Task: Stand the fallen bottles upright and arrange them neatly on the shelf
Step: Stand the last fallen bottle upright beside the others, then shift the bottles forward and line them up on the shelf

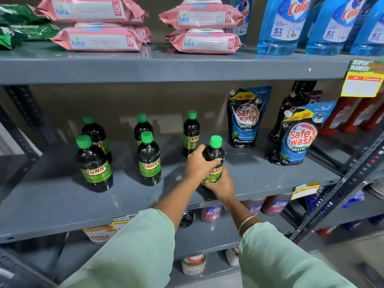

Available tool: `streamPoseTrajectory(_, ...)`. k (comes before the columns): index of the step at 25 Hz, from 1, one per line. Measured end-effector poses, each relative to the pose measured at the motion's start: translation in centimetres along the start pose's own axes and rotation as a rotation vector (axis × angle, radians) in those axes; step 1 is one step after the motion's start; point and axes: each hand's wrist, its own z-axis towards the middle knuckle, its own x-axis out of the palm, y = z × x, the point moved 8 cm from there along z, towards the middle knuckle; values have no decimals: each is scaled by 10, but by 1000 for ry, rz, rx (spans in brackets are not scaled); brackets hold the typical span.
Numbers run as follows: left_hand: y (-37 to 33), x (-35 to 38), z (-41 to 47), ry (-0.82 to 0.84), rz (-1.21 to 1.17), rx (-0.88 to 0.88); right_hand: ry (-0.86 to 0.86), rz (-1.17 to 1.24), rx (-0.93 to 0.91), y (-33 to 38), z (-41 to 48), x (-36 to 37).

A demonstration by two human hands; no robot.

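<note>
Several dark SUNNY bottles with green caps stand upright on the grey middle shelf (62, 204). The front right bottle (215, 154) is upright near the shelf's front edge, and both my hands grip it. My left hand (197, 163) wraps its upper body from the left. My right hand (220, 183) holds its base from below and the right. Another bottle (191, 133) stands just behind it. Two pairs stand further left, the front ones at the middle (148, 161) and the left (94, 165), each with a bottle behind (142, 127) (95, 134).
Two Safewash pouches (243, 119) (299, 138) lean at the right of the same shelf. Pink Kara wipe packs (99, 39) and blue Colin bottles (280, 26) sit on the shelf above. A slotted metal upright (353, 173) crosses at the right. More products fill the lower shelves.
</note>
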Motion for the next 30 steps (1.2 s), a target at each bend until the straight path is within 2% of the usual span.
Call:
streamPoseTrajectory(7, -3, 1, -13, 22, 0, 14, -6, 49, 14, -3, -15, -2)
streamPoseTrajectory(11, 7, -3, -15, 71, -68, -31, -312, -22, -46, 11, -43, -14)
streamPoseTrajectory(13, 20, -24, -19, -36, -141, -54, -445, -54, -99, 21, -64, -13)
streamPoseTrajectory(15, 34, -54, -24, -182, -191, -40, -477, -61, -141, 28, -80, 1)
streamPoseTrajectory(18, 46, -98, -34, -366, -186, 11, -375, -79, -186, 37, -90, 38)
streamPoseTrajectory(21, 45, -137, -39, -544, -103, 75, -178, -59, -216, 50, -81, 78)
streamPoseTrajectory(23, 49, -156, -33, -600, -27, 43, -65, -29, -202, 61, -66, 102)
streamPoseTrajectory(26, 64, -167, -7, -483, 19, -92, 69, 24, -141, 75, -44, 131)
streamPoseTrajectory(30, 73, -159, 20, -193, 75, -96, 168, 55, -49, 79, -21, 165)
